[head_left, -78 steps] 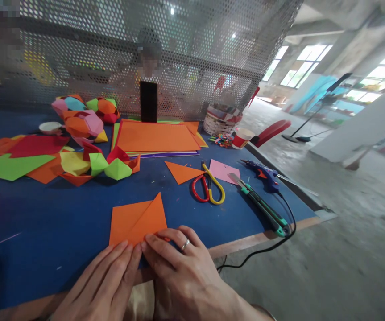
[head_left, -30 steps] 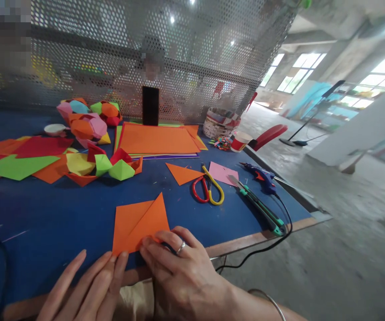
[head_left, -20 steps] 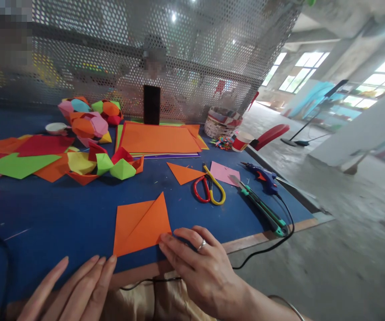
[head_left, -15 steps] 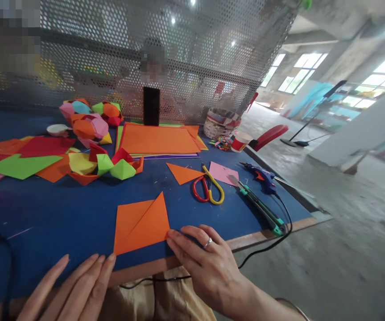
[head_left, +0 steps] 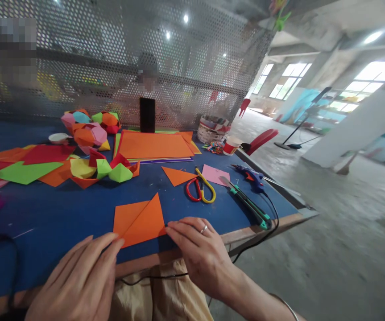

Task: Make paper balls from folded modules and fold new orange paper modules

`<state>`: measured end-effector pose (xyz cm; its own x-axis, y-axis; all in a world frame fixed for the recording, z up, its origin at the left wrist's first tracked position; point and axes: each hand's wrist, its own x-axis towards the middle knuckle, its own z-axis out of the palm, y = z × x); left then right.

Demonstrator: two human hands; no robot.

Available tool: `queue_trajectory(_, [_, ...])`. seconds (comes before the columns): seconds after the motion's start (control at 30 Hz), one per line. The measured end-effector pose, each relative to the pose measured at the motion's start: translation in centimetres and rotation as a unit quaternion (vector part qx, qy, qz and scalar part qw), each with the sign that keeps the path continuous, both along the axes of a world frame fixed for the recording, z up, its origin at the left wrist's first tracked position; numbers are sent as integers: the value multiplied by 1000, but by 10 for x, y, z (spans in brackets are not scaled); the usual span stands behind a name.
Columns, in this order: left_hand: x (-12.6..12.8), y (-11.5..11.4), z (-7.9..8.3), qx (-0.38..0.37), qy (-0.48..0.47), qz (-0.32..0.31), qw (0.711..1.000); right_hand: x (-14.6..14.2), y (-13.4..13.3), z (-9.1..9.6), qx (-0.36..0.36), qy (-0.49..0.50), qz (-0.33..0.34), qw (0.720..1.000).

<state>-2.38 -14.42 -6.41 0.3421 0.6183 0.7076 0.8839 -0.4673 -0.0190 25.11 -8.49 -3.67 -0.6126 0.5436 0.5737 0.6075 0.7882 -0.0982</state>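
A folded orange sheet of paper (head_left: pixel 142 227) lies flat on the blue table near its front edge. A diagonal edge crosses it, and one corner points up at the top. The stretched fingertips of my left hand (head_left: pixel 81 276) rest on its lower left corner; the thumb is hidden. At the lower right corner, my right hand (head_left: pixel 202 249), with a ring on one finger, touches the paper's edge with extended fingertips. Beyond it lie an orange paper triangle (head_left: pixel 177 176) and scissors (head_left: pixel 201 189) with red and yellow handles.
A green utility knife (head_left: pixel 249 205), a pink paper (head_left: pixel 215 174) and a blue glue gun (head_left: pixel 250 174) lie at right. Stacked orange sheets (head_left: pixel 155 145) are at the back, folded paper shapes (head_left: pixel 90 136) at left. A black cable (head_left: pixel 162 277) hangs below the table edge.
My left hand has moved up and right, its fingertips now over the paper's lower left corner. My right hand stays at the right corner. The view has shifted slightly.
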Motion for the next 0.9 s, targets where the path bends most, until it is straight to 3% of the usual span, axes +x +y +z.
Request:
queue_trajectory(0.17, [18, 14, 8, -18, 5, -7, 1000, 24, 20, 20, 18, 50, -106, 993])
queue_trajectory(0.4, [17, 27, 10, 8, 79, -24, 997, 76, 40, 18, 6, 0, -289, 957])
queue_trajectory(0.5, [21, 31, 13, 15, 89, -28, 996, 91, 40, 20, -11, -31, -363, 931])
queue_trajectory(0.63, [29, 34, 19, -5, 28, -7, 1000, 104, 41, 23, -67, -82, -470, 877])
queue_trajectory(0.77, [36, 39, 23, -22, -4, 8, 1000, 112, 46, 18, -122, -97, -493, 856])
queue_trajectory(0.9, [40, 45, 22, -42, -7, 22, 999, 116, 43, 11, -103, -66, -482, 868])
